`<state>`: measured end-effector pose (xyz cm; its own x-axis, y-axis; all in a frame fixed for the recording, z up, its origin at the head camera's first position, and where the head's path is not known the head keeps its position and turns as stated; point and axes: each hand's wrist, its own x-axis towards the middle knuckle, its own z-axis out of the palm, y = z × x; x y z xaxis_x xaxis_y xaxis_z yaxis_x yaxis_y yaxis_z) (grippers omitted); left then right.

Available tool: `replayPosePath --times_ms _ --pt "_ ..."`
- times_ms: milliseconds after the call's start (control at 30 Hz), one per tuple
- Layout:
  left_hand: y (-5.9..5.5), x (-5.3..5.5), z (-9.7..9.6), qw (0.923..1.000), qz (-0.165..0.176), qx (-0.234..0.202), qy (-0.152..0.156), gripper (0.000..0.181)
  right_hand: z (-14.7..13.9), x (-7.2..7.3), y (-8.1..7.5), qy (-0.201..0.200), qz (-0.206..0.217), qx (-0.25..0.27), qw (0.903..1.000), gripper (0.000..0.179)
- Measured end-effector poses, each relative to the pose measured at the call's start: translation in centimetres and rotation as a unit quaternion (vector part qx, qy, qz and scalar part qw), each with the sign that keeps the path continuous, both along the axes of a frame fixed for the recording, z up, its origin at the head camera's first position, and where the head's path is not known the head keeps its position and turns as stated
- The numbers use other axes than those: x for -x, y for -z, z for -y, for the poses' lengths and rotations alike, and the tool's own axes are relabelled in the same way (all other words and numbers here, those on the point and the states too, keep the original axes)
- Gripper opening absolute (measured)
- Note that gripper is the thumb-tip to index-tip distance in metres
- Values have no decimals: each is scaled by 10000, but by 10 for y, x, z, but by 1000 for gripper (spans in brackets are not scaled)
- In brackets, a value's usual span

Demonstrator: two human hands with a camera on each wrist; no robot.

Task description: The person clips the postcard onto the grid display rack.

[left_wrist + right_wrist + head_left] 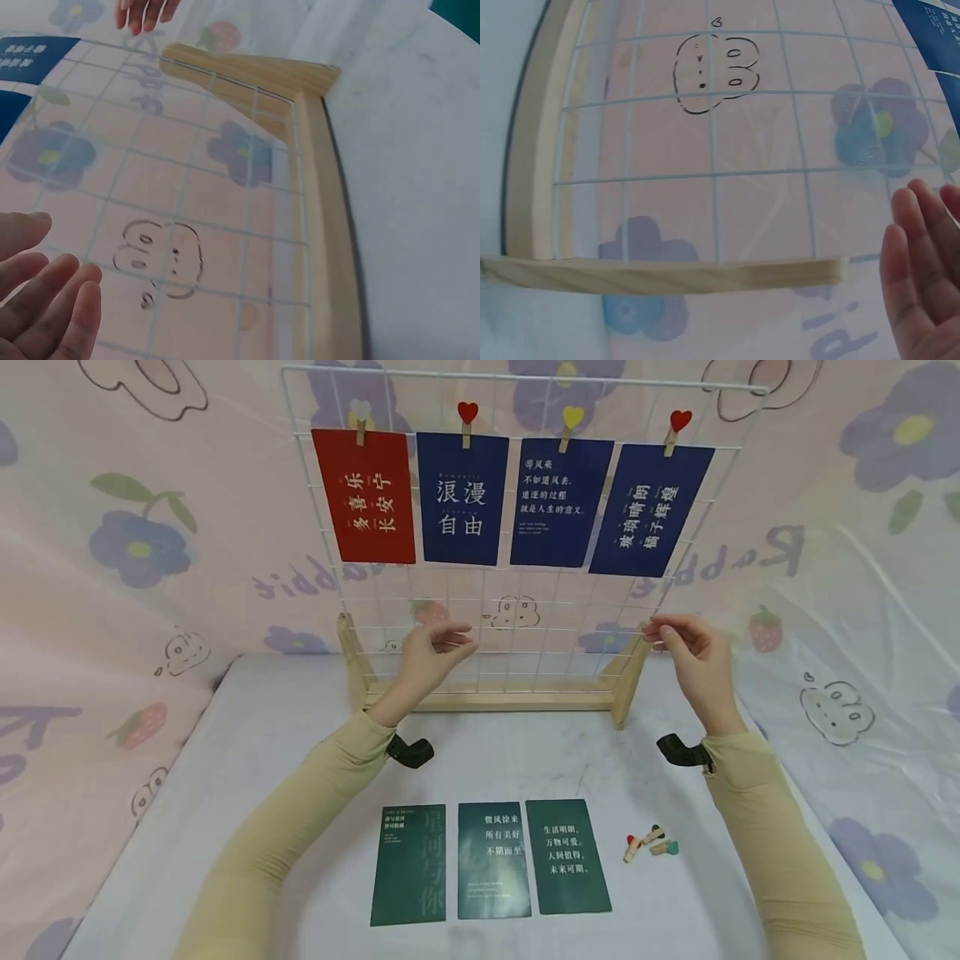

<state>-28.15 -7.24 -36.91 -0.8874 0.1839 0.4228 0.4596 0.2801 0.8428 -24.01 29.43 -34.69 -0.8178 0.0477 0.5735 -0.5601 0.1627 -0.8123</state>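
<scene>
My left hand point(429, 662) hovers in front of the white wire grid point(480, 653), its fingers loosely extended and holding nothing. Close to the grid's right side is my right hand point(697, 662), fingers relaxed; whether the fingertips touch the frame cannot be told. Four cards hang clipped along the grid's top: a red card point(367, 527) and three blue ones, such as the right-hand blue card point(651, 510), a little tilted. Heart-topped wooden clips, including a red-heart clip point(467, 425) and a yellow-heart clip point(567, 428), pin them. In the left wrist view, the left fingers point(56, 307) are slightly bent.
A wooden base point(495, 702) with side feet supports the grid. Nearer on the white table point(330, 860) lie three green cards, among them the left green card point(405, 868) and right green card point(567, 889). Three small clips point(633, 847) lie right of them. Patterned cloth point(187, 610) surrounds the table.
</scene>
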Motion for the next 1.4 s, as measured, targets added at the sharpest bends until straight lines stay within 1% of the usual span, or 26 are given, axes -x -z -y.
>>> replayPosePath --times_ms 33,133,233,300,400,467,533,633,667,767,867,967,1100,1200,1333,1400 --pt "4 -2 5 10000 12 12 -34 31 1 -3 1 -44 57 -57 10000 22" --pt "12 -9 19 9999 169 24 22 31 2 -10 7 -118 241 -329 9991 23" --pt "18 -14 31 9993 335 154 82 33 -2 -14 20 -143 401 -564 9975 23" --pt "21 -18 39 9980 544 310 86 34 -7 -16 33 -213 517 -618 9965 24" --pt "27 -24 52 9952 887 404 125 38 -12 -19 50 -333 747 -588 9949 26" --pt "30 -29 61 9923 1138 461 151 39 -14 -23 57 -392 946 -576 9931 29" --pt "35 -34 70 9897 1309 513 253 40 -16 -27 63 -400 1148 -661 9904 32" --pt "42 -41 85 9846 1513 745 452 39 -17 -33 70 -406 1454 -864 9848 35" --pt "45 -43 90 9824 1584 804 571 39 -18 -34 72 -411 1549 -944 9825 35" --pt "55 -47 103 9727 1967 888 853 40 -21 -39 77 -384 1790 -1159 9762 35" --pt "64 -50 114 9620 2364 922 1010 43 -24 -42 80 -445 1908 -1348 9713 36" --pt "71 -53 122 9556 2586 962 1036 46 -26 -44 84 -571 1944 -1436 9687 37" --pt "76 -61 130 9530 2703 918 1014 49 -27 -48 91 -732 1943 -1411 9680 35" --pt "79 -67 136 9495 2885 789 945 51 -27 -52 97 -815 1933 -1409 9676 33" --pt "85 -75 144 9422 3162 542 968 53 -29 -55 103 -877 1980 -1397 9662 32" --pt "88 -79 148 9400 3223 453 1018 54 -31 -57 104 -898 2026 -1399 9651 31"
